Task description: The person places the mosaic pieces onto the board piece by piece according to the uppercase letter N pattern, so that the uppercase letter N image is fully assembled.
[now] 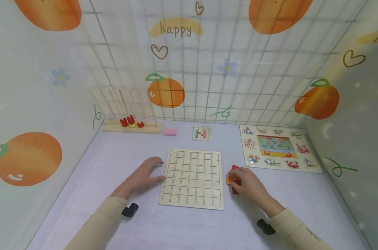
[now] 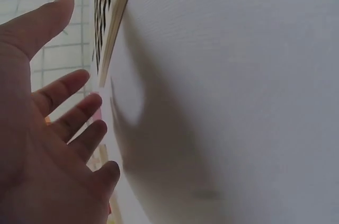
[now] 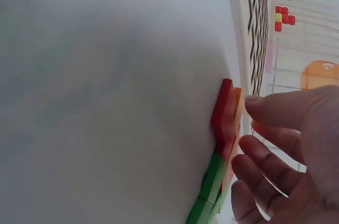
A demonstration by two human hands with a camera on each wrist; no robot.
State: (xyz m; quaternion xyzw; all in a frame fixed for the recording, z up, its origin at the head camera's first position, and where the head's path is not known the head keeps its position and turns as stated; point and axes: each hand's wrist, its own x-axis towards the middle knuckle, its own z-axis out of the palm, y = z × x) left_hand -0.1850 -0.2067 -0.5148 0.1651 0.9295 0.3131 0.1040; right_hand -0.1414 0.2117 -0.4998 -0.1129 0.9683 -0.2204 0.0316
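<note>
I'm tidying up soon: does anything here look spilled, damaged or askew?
Nothing stands out: I see no spill or damage. The grid board lies flat, as do the pattern card and puzzle beyond it. The blocks sit together, though the right hand partly hides them.

Coloured blocks (image 3: 224,128) beside gridded board (image 1: 192,179)

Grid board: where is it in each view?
Head: grid board lies just below centre.
Left wrist: edge-on at the top, left of centre.
Right wrist: edge-on along the upper right.
Shared landmark: the left hand, seen in all three.
</note>
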